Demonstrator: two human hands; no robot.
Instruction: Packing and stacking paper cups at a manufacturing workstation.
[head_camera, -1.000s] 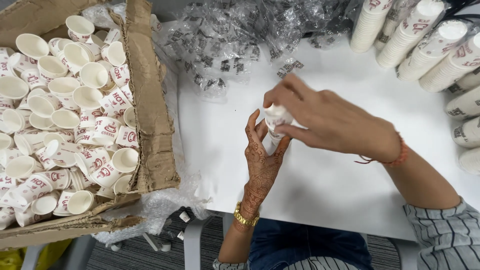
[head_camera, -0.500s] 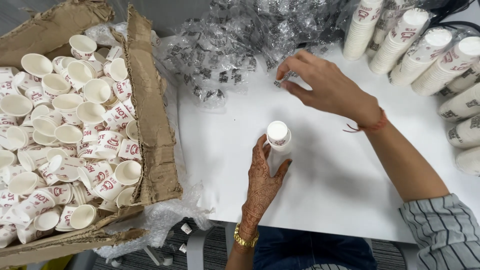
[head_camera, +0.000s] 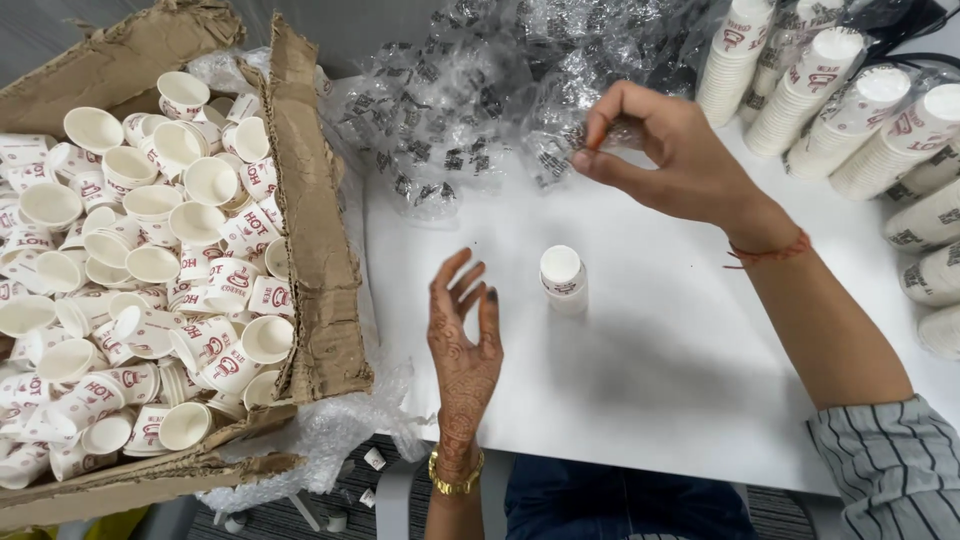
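Note:
A short stack of small white paper cups (head_camera: 562, 280) stands upside down on the white table (head_camera: 680, 370). My left hand (head_camera: 462, 345), patterned with henna and wearing a gold bangle, hovers just left of the stack with its fingers spread and nothing in it. My right hand (head_camera: 665, 150) is raised behind the stack at the edge of a heap of crumpled clear plastic wrap (head_camera: 480, 90). Its thumb and forefinger are pinched on a bit of that wrap.
A torn cardboard box (head_camera: 310, 230) on the left holds several loose paper cups with red print (head_camera: 150, 260). Long stacks of the same cups (head_camera: 850, 100) lie at the table's right and far-right edge. Bubble wrap (head_camera: 330, 430) hangs below the box.
My left hand has let go of the cup stack, which now stands alone on the table. My right hand moved up and away from the stack to the plastic heap.

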